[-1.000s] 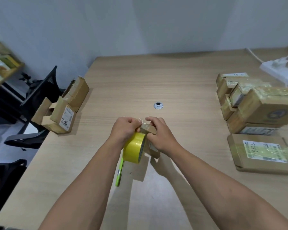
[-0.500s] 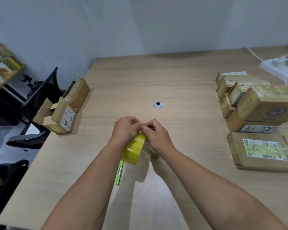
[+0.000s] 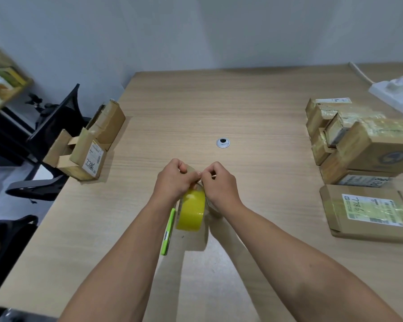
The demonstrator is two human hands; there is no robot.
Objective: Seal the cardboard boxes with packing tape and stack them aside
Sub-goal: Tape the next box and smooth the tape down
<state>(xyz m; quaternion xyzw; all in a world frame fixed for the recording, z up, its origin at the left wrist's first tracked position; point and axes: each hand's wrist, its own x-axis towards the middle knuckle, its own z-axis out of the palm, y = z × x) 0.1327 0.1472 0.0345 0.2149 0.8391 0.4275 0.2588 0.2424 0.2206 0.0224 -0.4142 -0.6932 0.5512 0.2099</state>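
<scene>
Sealing is progressing at six o'clock: left hand (image 3: 172, 180) gripping yellow tape roll (image 3: 191, 210), right hand (image 3: 219, 185) pinching tape strip (image 3: 199, 180) onto small cardboard box (image 3: 212, 209); smoothing and cutting probably following.

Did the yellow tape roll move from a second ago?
Yes, a little. The yellow tape roll has dropped lower in the view, toward the person. It now reaches further down alongside the green pen, which lies still on the table.

Wooden table (image 3: 254, 108), round cable grommet (image 3: 223, 143) mid-table, white power strip (image 3: 392, 95) far right, black chair (image 3: 54, 126) left, shelf (image 3: 7, 89) beyond.
</scene>
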